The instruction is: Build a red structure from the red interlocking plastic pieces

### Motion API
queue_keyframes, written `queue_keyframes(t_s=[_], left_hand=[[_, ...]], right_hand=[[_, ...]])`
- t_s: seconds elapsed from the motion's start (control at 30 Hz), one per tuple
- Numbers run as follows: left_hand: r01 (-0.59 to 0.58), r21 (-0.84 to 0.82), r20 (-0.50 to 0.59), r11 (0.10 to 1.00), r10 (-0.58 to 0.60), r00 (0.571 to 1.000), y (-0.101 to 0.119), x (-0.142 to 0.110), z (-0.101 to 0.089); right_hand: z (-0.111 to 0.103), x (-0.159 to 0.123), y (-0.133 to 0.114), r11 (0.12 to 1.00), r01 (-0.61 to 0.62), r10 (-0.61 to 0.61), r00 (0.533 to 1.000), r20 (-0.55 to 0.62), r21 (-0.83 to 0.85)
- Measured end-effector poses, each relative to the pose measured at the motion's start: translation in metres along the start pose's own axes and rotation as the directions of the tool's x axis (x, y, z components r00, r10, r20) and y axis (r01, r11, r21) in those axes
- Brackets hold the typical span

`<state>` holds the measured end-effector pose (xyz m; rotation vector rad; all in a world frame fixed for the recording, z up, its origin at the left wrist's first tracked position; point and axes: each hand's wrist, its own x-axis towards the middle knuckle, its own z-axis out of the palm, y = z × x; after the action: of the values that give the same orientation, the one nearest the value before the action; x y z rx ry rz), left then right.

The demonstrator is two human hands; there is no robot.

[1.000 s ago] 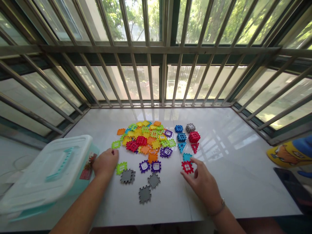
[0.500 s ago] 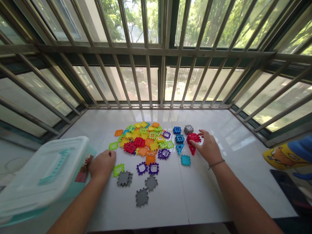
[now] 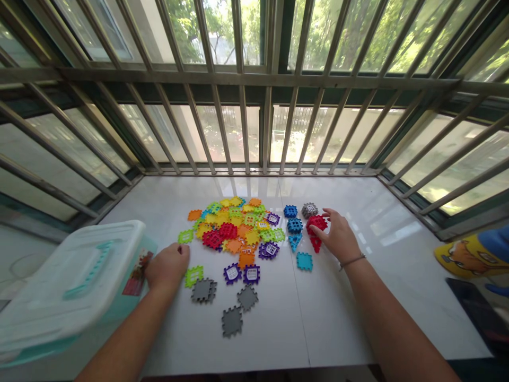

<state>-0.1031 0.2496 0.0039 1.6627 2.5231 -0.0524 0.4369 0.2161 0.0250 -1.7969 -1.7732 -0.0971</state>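
Note:
My right hand (image 3: 339,233) has its thumb and fingers around a stack of red toothed building tiles (image 3: 317,223), with a red triangular tile (image 3: 315,244) just below it. Left of that stack are dark blue tiles (image 3: 290,211), lighter blue tiles (image 3: 295,225) and a blue triangle (image 3: 295,242); grey tiles (image 3: 309,210) stand behind it. A single turquoise square (image 3: 304,261) lies nearer me. My left hand (image 3: 169,265) rests on the table in a loose fist, nothing seen in it, near a lime-green tile (image 3: 194,276).
A mixed heap of yellow, orange, green, red and purple tiles (image 3: 238,225) covers the table's middle. Purple tiles (image 3: 251,274) and grey tiles (image 3: 232,321) lie in front. A lidded plastic box (image 3: 79,276) stands left; a yellow-and-blue object (image 3: 473,252) and dark flat object (image 3: 471,307) are right. Metal bars (image 3: 266,132) close the back.
The view has shifted very slightly. Both hands keep their places, the right one still at the red stack and the left one still in a fist.

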Motion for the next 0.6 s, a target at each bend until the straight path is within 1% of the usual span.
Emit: queue_keyframes(t_s=[0.37, 0.6], left_hand=[[-0.004, -0.006, -0.006, 1.0, 0.004, 1.0, 0.0013, -0.0027, -0.0024], [-0.009, 0.004, -0.023, 1.0, 0.009, 1.0, -0.0001, -0.0012, 0.0002]], right_hand=[[-0.0018, 0.0044, -0.0011, 0.999, 0.028, -0.026, 0.998, 0.056, -0.042], [0.0022, 0.0045, 0.0002, 0.996, 0.055, -0.052, 0.998, 0.046, -0.075]])
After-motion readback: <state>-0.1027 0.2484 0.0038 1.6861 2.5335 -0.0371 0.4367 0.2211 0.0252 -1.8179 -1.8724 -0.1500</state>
